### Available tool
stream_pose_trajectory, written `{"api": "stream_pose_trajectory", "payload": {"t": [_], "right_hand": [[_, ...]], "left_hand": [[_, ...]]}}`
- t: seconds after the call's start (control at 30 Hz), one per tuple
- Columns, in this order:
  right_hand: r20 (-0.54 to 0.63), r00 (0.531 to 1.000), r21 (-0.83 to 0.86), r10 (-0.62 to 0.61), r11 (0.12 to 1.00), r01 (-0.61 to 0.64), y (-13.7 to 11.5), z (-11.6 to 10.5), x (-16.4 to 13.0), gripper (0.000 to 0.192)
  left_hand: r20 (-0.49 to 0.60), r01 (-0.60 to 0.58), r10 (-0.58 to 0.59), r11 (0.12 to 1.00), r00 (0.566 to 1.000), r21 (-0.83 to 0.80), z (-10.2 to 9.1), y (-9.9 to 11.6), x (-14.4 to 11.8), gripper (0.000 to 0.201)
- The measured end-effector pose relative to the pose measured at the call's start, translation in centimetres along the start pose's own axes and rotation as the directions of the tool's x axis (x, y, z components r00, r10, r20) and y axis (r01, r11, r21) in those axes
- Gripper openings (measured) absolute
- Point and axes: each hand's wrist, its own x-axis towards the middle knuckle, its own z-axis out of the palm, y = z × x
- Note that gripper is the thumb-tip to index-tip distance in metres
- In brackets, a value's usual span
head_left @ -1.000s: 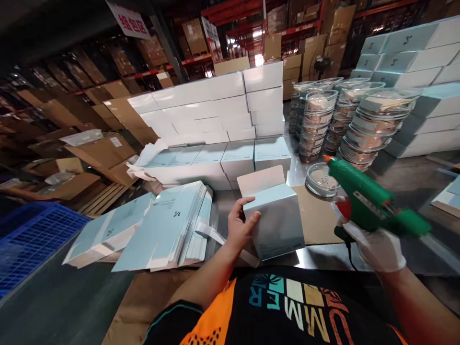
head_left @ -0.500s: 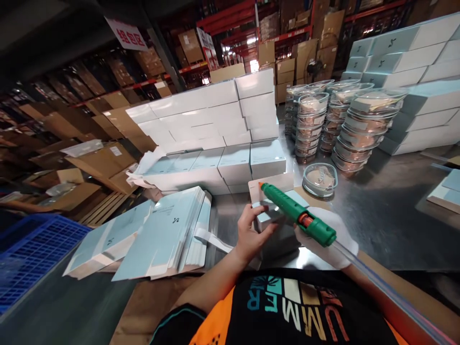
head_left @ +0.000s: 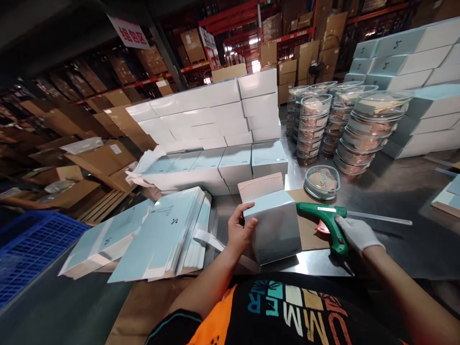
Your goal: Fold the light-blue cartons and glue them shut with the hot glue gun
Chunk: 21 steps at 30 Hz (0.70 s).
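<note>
Fingers of the left hand [head_left: 240, 232] grip a box [head_left: 277, 234] at the near edge of the desk [head_left: 406, 191]. The gloved right hand [head_left: 359, 233] touches a glue gun [head_left: 325, 214]; whether its fingers close cannot be told.

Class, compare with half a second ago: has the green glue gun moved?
Yes, rightward. Against the lone clear container, the glue gun had its nozzle well to the left; now the nozzle is near the container's left edge.

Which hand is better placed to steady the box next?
Probably the left hand: it grips the box, while the gloved right hand is at the glue gun.
</note>
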Motion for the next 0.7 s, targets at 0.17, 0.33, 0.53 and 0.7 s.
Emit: {"api": "stream_pose_trajectory", "payload": {"t": [0.17, 0.33, 0.53, 0.7], "right_hand": [[-0.007, 0.971, 0.057, -0.239, 0.969, 0.239, -3.5, 1.7, -0.3, 0.047], [0.232, 0.839, 0.428, -0.492, 0.826, 0.366, -9.3, 7.6, -1.7, 0.062], [0.275, 0.671, 0.425, -0.689, 0.713, 0.558, -8.3, 8.0, -1.6, 0.07], [0.302, 0.503, 0.415, -0.81, 0.587, 0.695, -7.0, 6.6, -2.3, 0.027]], "left_hand": [[0.05, -0.043, 0.042, 0.999, 0.998, 0.016, 0.0, -0.2, 0.2, 0.06], [0.155, -0.117, 0.118, 0.993, 0.981, -0.014, 0.1, -0.7, 0.2, 0.056], [0.072, -0.247, 0.252, 0.966, 0.965, -0.076, -0.3, -1.9, 0.1, 0.053], [0.156, -0.26, 0.265, 0.964, 0.952, -0.053, -1.1, -0.8, 0.7, 0.048]]}}
